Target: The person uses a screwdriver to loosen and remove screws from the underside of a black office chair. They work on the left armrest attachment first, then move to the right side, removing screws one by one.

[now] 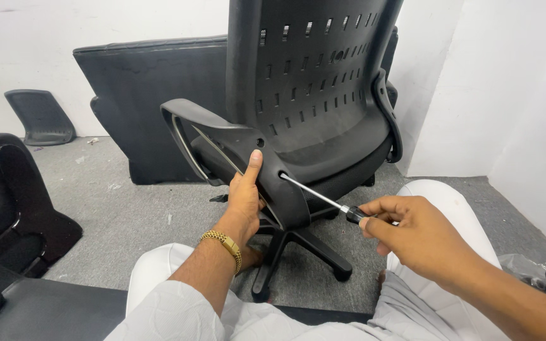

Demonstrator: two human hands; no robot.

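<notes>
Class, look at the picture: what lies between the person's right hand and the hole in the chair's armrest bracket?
In the head view, the screwdriver shaft spans from the right hand to the bracket hole; nothing else lies between them.

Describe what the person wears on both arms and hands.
Both forearms are bare. The left hand has a chunky gold link bracelet at its wrist. No ring, glove or watch shows on the right hand, and its wrist is bare. Neither arm shows a sleeve in this view; the white textured garment covers only the lap and knees.
</notes>
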